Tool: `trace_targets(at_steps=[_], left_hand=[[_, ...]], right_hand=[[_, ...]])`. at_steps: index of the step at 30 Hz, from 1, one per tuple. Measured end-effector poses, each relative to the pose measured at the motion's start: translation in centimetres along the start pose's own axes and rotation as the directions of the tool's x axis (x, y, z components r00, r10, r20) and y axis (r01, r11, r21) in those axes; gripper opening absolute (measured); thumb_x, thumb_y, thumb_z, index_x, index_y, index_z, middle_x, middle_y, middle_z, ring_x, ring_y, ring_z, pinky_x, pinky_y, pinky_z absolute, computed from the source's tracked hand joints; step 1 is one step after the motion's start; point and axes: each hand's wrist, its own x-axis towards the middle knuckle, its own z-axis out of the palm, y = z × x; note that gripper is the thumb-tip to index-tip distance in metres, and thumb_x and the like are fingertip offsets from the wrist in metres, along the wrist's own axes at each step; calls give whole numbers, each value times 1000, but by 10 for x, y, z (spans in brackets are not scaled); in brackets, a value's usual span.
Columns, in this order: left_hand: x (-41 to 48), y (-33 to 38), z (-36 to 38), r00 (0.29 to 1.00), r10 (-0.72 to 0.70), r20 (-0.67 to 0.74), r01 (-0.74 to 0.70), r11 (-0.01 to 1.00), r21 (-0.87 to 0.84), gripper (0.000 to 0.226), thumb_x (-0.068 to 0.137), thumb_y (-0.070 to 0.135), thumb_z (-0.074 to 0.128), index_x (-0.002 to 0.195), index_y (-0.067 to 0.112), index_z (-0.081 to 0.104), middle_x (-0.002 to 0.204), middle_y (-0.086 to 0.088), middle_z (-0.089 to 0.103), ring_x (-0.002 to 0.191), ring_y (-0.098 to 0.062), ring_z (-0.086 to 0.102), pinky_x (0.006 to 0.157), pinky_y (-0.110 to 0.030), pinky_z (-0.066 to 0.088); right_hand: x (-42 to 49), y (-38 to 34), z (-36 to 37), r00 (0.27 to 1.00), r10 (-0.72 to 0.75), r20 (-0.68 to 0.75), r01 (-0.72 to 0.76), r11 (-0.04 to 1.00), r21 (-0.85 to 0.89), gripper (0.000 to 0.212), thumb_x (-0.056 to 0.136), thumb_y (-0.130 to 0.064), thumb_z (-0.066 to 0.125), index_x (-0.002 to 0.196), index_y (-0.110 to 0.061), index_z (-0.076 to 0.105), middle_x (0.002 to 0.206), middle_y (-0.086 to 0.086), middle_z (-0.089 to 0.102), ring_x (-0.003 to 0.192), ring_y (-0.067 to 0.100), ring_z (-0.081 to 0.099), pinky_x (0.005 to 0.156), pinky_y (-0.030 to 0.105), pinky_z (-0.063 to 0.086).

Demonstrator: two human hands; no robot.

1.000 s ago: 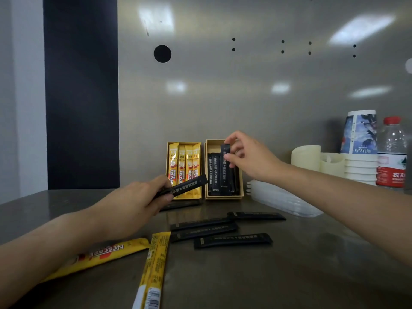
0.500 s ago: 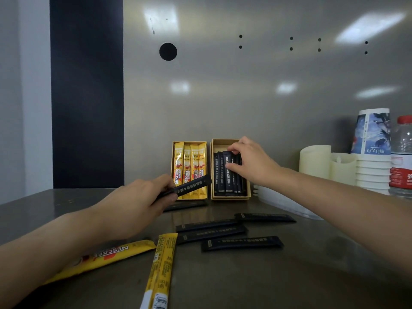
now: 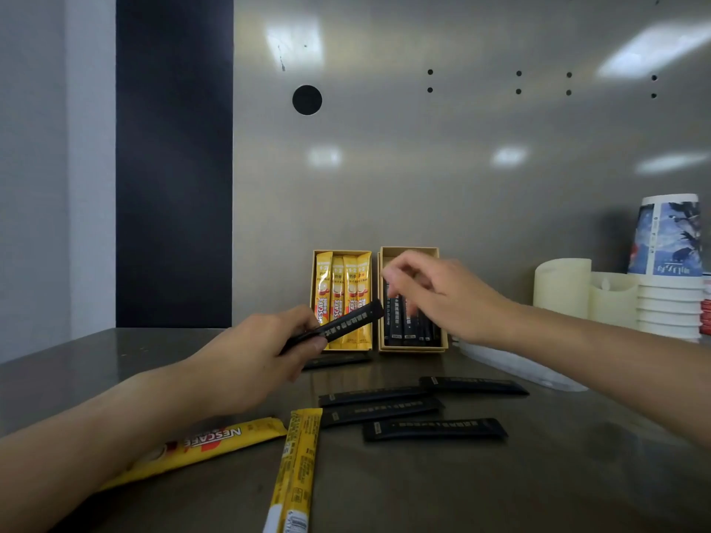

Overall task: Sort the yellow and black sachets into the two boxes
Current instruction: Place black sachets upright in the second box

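The left hand [image 3: 254, 359], at centre-left of the frame, is gripping one black sachet [image 3: 342, 325] between thumb and fingers, its free end angling up across the front of the yellow-sachet box [image 3: 341, 254]. The right hand [image 3: 446, 298], blurred, is hovering with loosely spread, empty fingers over the black-sachet box [image 3: 408, 251] just right of centre, where several black sachets are standing upright. Four yellow sachets are standing in the left box. Lower in the frame, four loose black sachets [image 3: 434, 429] are lying flat on the tabletop [image 3: 577, 475], and a fifth is lying just in front of the yellow box. Two loose yellow sachets [image 3: 296, 471] are lying at lower left and lower centre.
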Motion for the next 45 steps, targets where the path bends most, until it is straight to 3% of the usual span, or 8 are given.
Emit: trace_targets(at_steps=[5,9,17,24,29,33,38,45], left_hand=[[-1,9,0,1000,-17,-6,17,998,-68,14,97,45,55,90,34,61,77,3,68,76,-14,66,76,-43,58],[1,6,-2,998,-36,-44,33,998,-54,8,96,44,55,94,36,58,75,5,68,74,-4,65,75,-31,57],[1,-7,-7,992,-91,-92,93,996,12,3,98,36,56,97,33,58,83,7,69,75,-10,66,79,-35,60],[1,-3,-9,990,-117,-79,117,993,-8,51,74,77,38,95,34,58,79,-2,68,72,-15,65,73,-39,58],[0,-2,-7,991,-104,-82,104,995,-7,49,77,74,37,94,33,59,76,-2,66,69,-13,64,69,-32,55],[0,-3,-6,992,-95,-79,94,995,-15,51,76,76,36,93,33,59,75,-2,67,68,-12,63,69,-31,55],[-2,-4,-8,993,-91,-79,85,993,-80,78,72,93,19,87,28,60,75,-4,65,67,-12,60,73,-36,55],[-2,-6,-7,995,-81,-51,74,990,-118,70,67,93,16,84,43,62,80,6,66,75,-12,63,80,-37,56]], right_hand=[[-37,-16,29,995,-7,104,-22,961,276,17,98,-30,59,114,-27,65,95,-7,73,85,7,72,82,22,58],[-33,-5,28,993,97,59,-113,919,378,9,98,-20,61,105,-20,66,86,-1,73,76,6,72,63,12,51],[-31,25,11,960,274,53,-258,800,542,12,100,-22,59,106,-16,67,80,-1,73,73,12,70,59,26,51],[-24,34,-14,958,265,-108,-164,819,550,12,93,-25,69,97,-13,71,82,-2,74,70,9,67,59,25,49],[-27,46,-13,967,249,-60,-210,902,377,13,95,-29,66,96,-18,72,77,-9,71,69,2,67,60,20,52],[-28,51,-8,989,134,59,-137,990,34,10,95,-36,65,95,-28,70,86,-11,72,77,2,68,69,19,52],[-30,60,-25,964,128,234,-72,970,-234,6,89,-41,72,89,-34,73,88,-18,73,80,-3,66,72,16,50],[-36,61,-14,913,68,401,103,915,-390,24,95,-45,63,114,-34,71,89,-29,58,84,-22,52,65,2,39]])
